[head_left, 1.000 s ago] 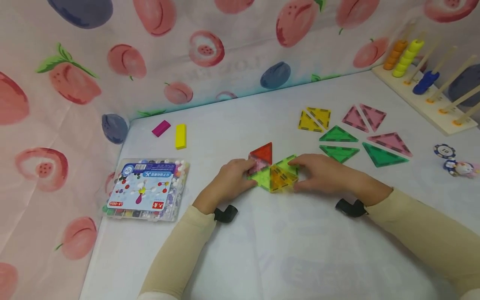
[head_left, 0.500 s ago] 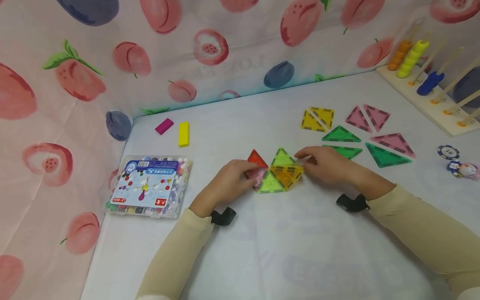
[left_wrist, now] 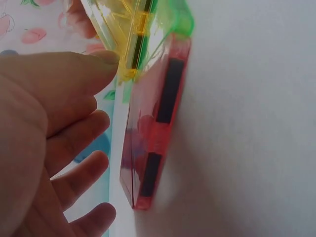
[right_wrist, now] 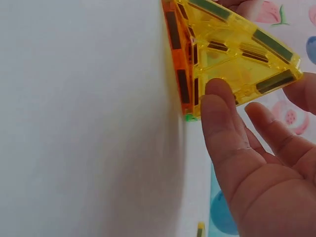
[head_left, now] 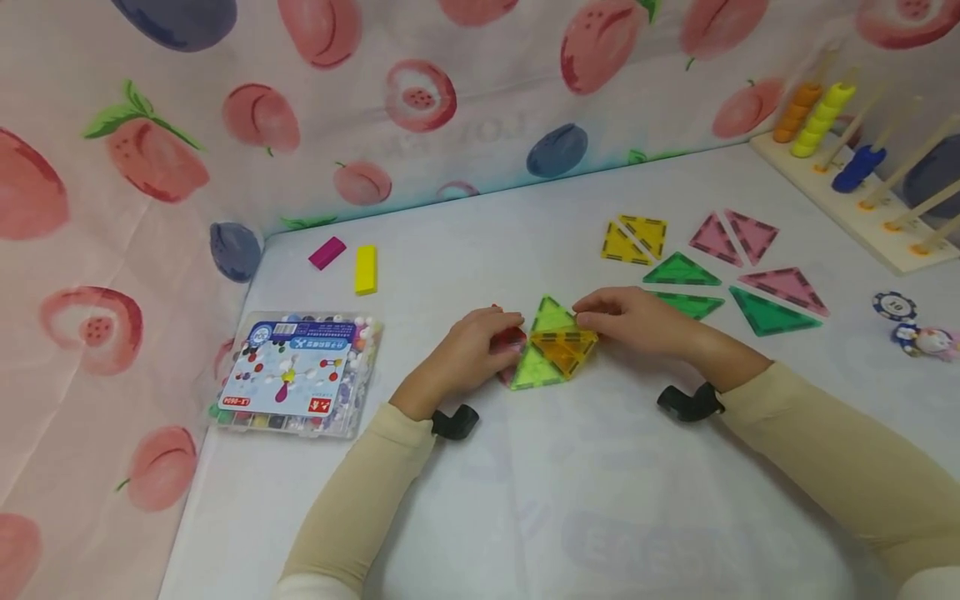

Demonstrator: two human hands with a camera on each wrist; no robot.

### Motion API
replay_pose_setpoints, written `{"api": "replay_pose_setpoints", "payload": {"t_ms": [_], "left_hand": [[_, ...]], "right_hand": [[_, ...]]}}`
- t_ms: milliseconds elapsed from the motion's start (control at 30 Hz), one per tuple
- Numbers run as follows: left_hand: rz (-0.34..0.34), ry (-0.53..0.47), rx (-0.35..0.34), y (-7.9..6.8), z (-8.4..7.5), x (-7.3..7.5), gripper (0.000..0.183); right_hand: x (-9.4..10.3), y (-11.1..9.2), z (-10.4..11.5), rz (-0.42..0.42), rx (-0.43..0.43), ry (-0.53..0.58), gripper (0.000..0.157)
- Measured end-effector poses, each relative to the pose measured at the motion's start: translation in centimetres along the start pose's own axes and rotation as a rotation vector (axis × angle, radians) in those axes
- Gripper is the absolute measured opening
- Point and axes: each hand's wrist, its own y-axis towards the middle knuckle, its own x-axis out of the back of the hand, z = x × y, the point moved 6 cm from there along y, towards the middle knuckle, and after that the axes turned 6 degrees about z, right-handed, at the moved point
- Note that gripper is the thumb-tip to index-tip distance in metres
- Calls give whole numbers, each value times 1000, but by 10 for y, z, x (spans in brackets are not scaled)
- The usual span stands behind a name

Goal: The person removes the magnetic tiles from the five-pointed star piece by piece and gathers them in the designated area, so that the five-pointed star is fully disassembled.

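Several translucent triangular magnetic tiles form a joined cluster in the head view. My left hand [head_left: 468, 346] covers much of its red and pink end. In the left wrist view the thumb lies at the corner of a yellow tile [left_wrist: 116, 29], and the other fingers are spread loosely beside a red-pink tile [left_wrist: 153, 123]. My right hand [head_left: 630, 321] is at the opposite end. Its thumb and a fingertip meet the edges of a tilted yellow tile [right_wrist: 242, 61] next to an orange tile [right_wrist: 182, 64]. Light green tiles [head_left: 540, 371] lie between the hands.
Loose yellow [head_left: 622, 246], pink [head_left: 787, 287] and green tiles [head_left: 768, 312] lie at the right. A bead abacus [head_left: 832, 192] stands behind them. A poker chip [head_left: 894, 306] and figurine [head_left: 926, 339] sit far right; a clear box [head_left: 292, 375] and two small blocks [head_left: 366, 269] are left.
Over the second, the cluster turned and its yellow part tilted. Since half a second ago, it shifted slightly left, the left hand covered the red tile more, and the right hand moved left.
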Motion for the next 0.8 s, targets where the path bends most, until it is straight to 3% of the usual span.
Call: {"api": "replay_pose_setpoints", "payload": {"t_ms": [200,333,533,800], "left_hand": [[4,-31,15,2,4,0,48],[15,1,-3,4,7,-3,49],[6,56,-30,4,6,-2,48],[-7,49,10,4,7,-2,46]], "right_hand": [[-6,16,4,28,1,35,46],[-8,22,7,48,13,44,45],[-6,22,9,65,30,76,42],[-4,20,10,86,45,102,38]]}}
